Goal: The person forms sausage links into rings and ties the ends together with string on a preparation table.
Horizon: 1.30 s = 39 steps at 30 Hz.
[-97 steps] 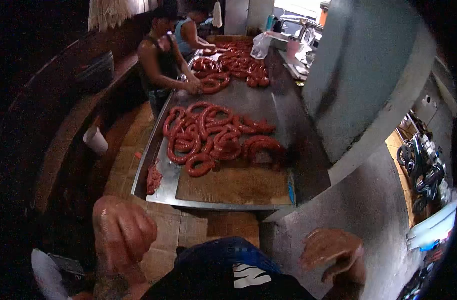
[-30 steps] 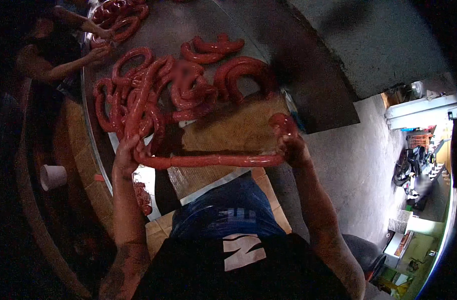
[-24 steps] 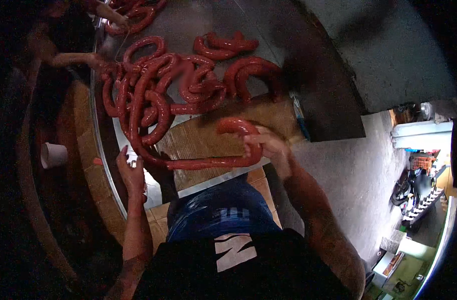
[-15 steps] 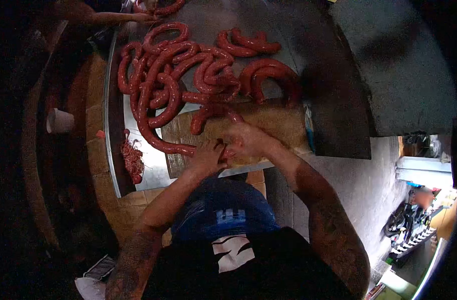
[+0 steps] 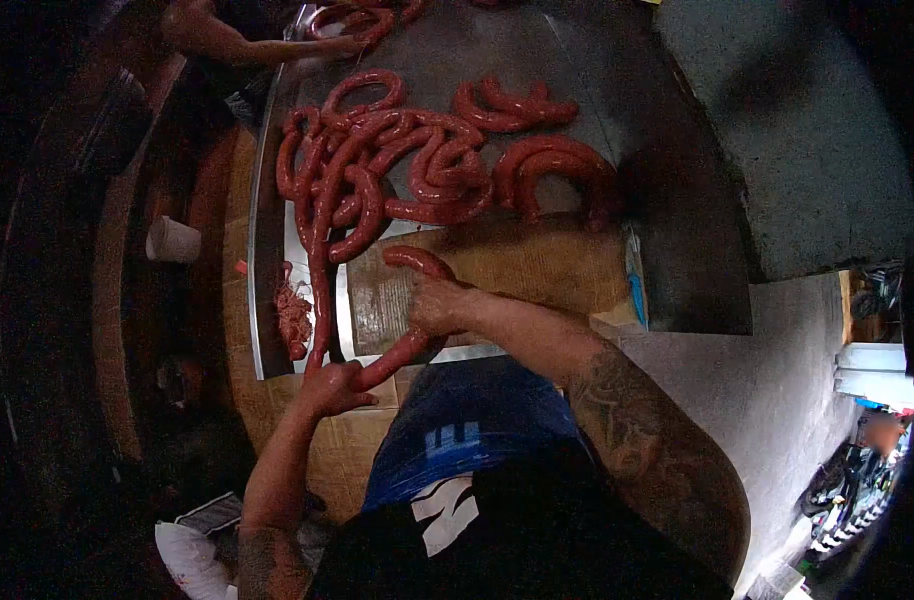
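Note:
A long rope of raw red sausage runs down from the pile to the table's front edge. My left hand is closed around it just beyond that edge, and the sausage bends there toward the right. Over the wooden board, my right hand grips the same sausage farther along. Its end curls out past my fingers onto the board. Behind the board, the glossy sausage pile lies in tangled loops. To its right are a curved group of sausages and a shorter group.
Reddish stringy scraps lie at the metal table's left edge. A thin blue object rests by the board's right end. At the far left, another person's arm reaches toward more sausage. A white tub stands left of the table.
My hands have moved apart. The left came down and left with the sausage, drawing its strand straight; the right shifted left along the board. The loose sausage end moved with it.

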Motion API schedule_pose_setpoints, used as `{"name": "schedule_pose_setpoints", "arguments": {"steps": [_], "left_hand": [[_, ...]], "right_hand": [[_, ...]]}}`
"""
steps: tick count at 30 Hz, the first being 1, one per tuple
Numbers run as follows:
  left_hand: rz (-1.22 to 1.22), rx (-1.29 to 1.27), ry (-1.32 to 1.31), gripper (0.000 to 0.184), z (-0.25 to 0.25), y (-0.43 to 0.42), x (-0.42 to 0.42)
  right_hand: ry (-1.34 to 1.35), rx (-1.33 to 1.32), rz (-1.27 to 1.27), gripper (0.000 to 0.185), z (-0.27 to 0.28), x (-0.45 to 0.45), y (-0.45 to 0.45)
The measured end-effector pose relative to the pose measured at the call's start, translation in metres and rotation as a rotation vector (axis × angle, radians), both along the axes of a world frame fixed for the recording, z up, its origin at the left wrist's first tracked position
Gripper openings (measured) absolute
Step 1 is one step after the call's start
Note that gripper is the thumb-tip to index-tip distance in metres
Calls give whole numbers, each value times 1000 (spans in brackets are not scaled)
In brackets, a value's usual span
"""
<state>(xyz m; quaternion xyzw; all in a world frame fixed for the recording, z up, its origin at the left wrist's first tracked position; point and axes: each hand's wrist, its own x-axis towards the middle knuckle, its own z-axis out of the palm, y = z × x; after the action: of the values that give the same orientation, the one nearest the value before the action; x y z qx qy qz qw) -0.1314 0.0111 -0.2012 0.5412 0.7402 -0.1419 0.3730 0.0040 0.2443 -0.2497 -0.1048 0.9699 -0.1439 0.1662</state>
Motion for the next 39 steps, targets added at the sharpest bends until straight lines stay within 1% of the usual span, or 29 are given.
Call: {"name": "schedule_pose_setpoints", "arguments": {"steps": [1,2,3,4,5,7,9,11,12,14,15,16,17,18,20,21,22,23,24,26,27,28,30,32,34,35,36,38,39], "left_hand": [[88,33,-22,55,6,7,9],[92,36,-17,55,-5,8,15],[154,140,-61,54,-25,10,19],[217,244,-108,54,-32,16,26],[220,247,-112,54,-41,22,33],[271,290,-59,52,-48,50,50],[304,269,-105,51,-78,71,62],[328,250,-150,50,-85,89,70],[323,243,-159,50,-75,97,73],[314,225,-170,50,-64,103,72],[248,333,-284,50,-61,101,64],[176,436,-403,50,-60,97,56],[143,325,-390,52,-64,95,44],[110,274,-353,58,-45,100,41],[49,266,-349,63,-45,104,33],[76,253,-337,62,-51,107,34],[104,240,-323,60,-59,109,38],[135,273,-329,54,-64,112,46],[119,266,-343,54,-74,115,53],[-37,251,-157,46,-97,119,68],[-49,247,-172,46,-96,122,75],[-19,277,-169,42,-89,126,83],[64,336,-158,36,-79,130,96],[33,291,-146,35,-86,139,104],[75,453,-161,35,-86,149,118],[78,455,-166,35,-84,154,124],[-21,722,38,37,-82,157,132],[-119,975,247,39,-92,163,142],[-138,886,191,43,-107,170,139]], "right_hand": [[57,-143,-55,17,-37,-11,9],[85,-211,-81,18,-44,-16,19],[113,-280,-105,20,-51,-21,28],[272,-135,54,24,-38,-17,39],[427,13,214,28,-26,-11,46],[371,-2,270,31,-9,13,44],[309,-23,318,35,-7,28,29],[308,-262,55,30,-17,37,21],[301,-259,53,30,-11,37,24],[76,-62,-5,25,9,33,32],[72,-68,-15,25,-10,32,40],[253,-39,-54,24,-47,33,47],[335,-16,-87,23,-63,35,58],[415,7,-122,23,-79,37,69],[327,-145,-330,27,-80,36,79],[296,-195,-408,29,-75,43,80],[251,-8,-235,35,-47,52,78],[202,174,-57,42,-26,60,76],[188,172,-75,42,-20,67,71],[247,145,-44,53,-18,82,62],[369,101,-93,56,-33,90,61],[357,99,-102,56,-31,99,63],[528,-145,-416,46,-25,124,78],[399,-154,-890,33,-38,156,111],[323,-19,-1110,24,-45,194,153],[320,-15,-1108,24,-52,204,172],[259,7,-1120,24,-51,210,184],[193,21,-1129,25,-56,219,194],[193,-9,-1188,25,-40,210,192]]}}
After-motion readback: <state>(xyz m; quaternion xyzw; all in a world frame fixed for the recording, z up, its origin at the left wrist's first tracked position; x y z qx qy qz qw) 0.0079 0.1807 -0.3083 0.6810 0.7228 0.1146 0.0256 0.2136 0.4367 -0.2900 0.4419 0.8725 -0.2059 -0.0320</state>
